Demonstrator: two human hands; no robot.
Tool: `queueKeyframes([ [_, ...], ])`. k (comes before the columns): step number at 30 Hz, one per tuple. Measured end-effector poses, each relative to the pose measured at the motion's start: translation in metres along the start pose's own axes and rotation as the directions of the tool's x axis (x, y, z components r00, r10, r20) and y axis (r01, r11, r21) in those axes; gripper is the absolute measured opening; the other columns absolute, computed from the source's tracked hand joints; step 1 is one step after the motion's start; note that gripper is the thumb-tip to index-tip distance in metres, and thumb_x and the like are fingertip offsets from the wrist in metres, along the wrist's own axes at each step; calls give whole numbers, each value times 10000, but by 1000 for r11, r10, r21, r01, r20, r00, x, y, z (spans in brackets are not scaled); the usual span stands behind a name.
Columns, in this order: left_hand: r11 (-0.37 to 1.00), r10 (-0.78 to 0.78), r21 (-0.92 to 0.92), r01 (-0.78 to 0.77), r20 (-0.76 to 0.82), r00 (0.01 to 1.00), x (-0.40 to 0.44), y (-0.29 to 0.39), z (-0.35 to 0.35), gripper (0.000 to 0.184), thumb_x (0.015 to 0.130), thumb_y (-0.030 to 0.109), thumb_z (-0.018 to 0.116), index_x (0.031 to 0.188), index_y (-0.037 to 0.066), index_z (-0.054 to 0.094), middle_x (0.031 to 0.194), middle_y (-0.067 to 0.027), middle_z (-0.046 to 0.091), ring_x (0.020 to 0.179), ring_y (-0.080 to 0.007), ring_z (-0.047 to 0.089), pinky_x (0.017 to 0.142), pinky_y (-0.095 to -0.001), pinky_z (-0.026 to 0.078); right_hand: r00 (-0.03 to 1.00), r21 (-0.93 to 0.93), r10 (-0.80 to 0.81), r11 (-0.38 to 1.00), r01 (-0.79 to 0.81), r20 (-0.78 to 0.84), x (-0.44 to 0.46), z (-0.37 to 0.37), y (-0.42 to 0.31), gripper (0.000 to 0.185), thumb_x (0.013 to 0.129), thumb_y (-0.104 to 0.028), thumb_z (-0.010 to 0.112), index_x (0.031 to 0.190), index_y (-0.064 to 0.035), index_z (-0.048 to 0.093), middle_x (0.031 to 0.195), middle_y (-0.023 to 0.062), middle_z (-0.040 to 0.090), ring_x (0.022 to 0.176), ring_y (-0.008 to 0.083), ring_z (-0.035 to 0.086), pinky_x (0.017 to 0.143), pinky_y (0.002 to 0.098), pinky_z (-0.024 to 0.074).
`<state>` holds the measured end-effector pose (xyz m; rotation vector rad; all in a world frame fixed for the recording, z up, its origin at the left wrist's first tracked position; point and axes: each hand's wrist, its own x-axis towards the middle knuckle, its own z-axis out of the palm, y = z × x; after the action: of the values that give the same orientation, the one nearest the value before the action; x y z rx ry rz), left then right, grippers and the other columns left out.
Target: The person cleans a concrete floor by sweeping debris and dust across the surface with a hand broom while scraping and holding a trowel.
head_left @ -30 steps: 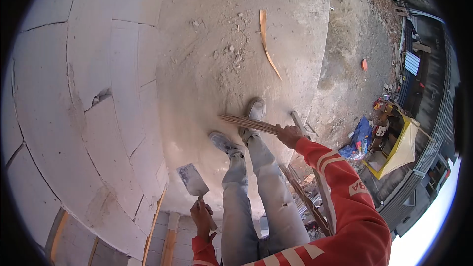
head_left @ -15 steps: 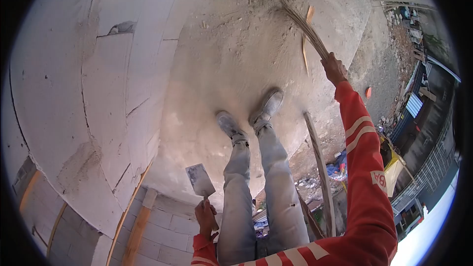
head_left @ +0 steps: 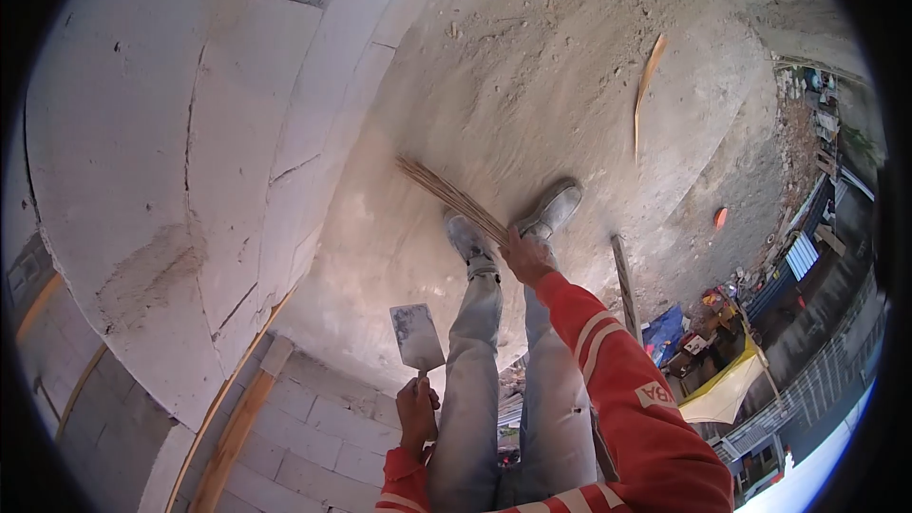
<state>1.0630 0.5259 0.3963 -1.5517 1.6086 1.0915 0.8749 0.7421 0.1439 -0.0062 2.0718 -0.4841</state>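
My right hand (head_left: 529, 255) grips the near end of a bundle of thin brown sticks (head_left: 446, 194). The bundle points up and to the left, across my shoes, over the dusty concrete floor (head_left: 380, 275). Lower down, my left hand (head_left: 416, 411) is closed round the handle of a trowel, whose flat, square-ended grey blade (head_left: 417, 336) points up beside my left leg. Grey smears mark the blade. Loose dirt and small rubble (head_left: 608, 0) lie on the floor at the top, near a curved strip of wood (head_left: 648, 85).
A pale block wall (head_left: 237, 133) rises along the left, with timber (head_left: 233, 437) at its lower end. A wooden post (head_left: 625, 280) stands right of my legs. Beyond the floor's right edge, lower ground holds a blue tarp (head_left: 664, 331), a yellow-edged sheet (head_left: 722, 394) and debris.
My right hand with the stick bundle reached out to the dirt at the top, then came back towards my feet. My left hand still holds the trowel. The view has turned.
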Motion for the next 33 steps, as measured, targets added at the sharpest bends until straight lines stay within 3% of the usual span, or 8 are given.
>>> queueKeyframes([
  [6,1000,-6,25,6,-18,1000,3,-18,-19,342,1022,216,505,744,23,556,579,-36,558,493,-121,525,495,-305,421,905,-5,299,949,-315,-303,116,-143,115,417,964,-430,581,1197,-98,486,1053,230,708,1020,457,676,865,562,512],
  [15,998,-59,-5,59,-17,998,4,-58,-36,336,1040,233,501,772,36,549,604,-48,550,500,-133,539,477,-302,455,701,229,343,940,-255,-625,151,-255,169,507,949,-475,596,1056,18,545,913,292,689,865,451,698,749,560,540],
  [18,996,-84,-1,84,-17,996,6,-78,-33,330,1042,225,496,777,35,550,599,-49,547,495,-134,535,479,-304,455,787,489,378,865,-113,-487,96,-239,105,543,953,-501,610,954,33,510,667,243,631,490,350,642,441,441,513],
  [20,994,-107,-19,107,-27,994,6,-79,-28,351,1027,229,509,763,10,584,600,-53,582,505,-143,560,492,-317,461,788,140,13,986,94,-616,83,-170,103,489,966,-453,607,960,20,481,713,297,624,664,488,644,588,542,492],
  [21,992,-121,-27,120,-31,992,6,-79,-24,362,1020,231,516,756,-3,602,601,-55,599,511,-147,573,499,-324,465,917,361,186,931,-50,-353,46,-164,53,481,964,-443,610,997,16,470,761,333,620,772,542,622,655,586,453],
  [23,992,-122,-28,121,-27,992,6,-80,-18,364,1019,232,512,756,-2,603,597,-57,601,513,-147,574,504,-325,463,968,255,26,966,40,-249,11,-100,13,471,981,-445,569,1117,-9,451,811,346,638,823,565,619,694,607,481],
  [29,993,-99,65,99,-8,995,3,-56,-12,373,1017,241,501,745,5,597,585,-59,597,515,-148,574,511,-324,455,966,-100,-161,978,184,201,45,-7,-41,475,974,-437,586,1219,-57,443,1022,266,682,961,470,675,797,580,525],
  [33,992,-71,105,71,-2,997,6,-54,-19,382,1017,242,497,730,6,583,582,-63,596,506,-153,568,506,-332,453,996,-131,-47,991,37,-74,141,-85,-2,440,971,-423,591,1201,-58,505,1020,247,692,972,465,674,823,579,515],
])
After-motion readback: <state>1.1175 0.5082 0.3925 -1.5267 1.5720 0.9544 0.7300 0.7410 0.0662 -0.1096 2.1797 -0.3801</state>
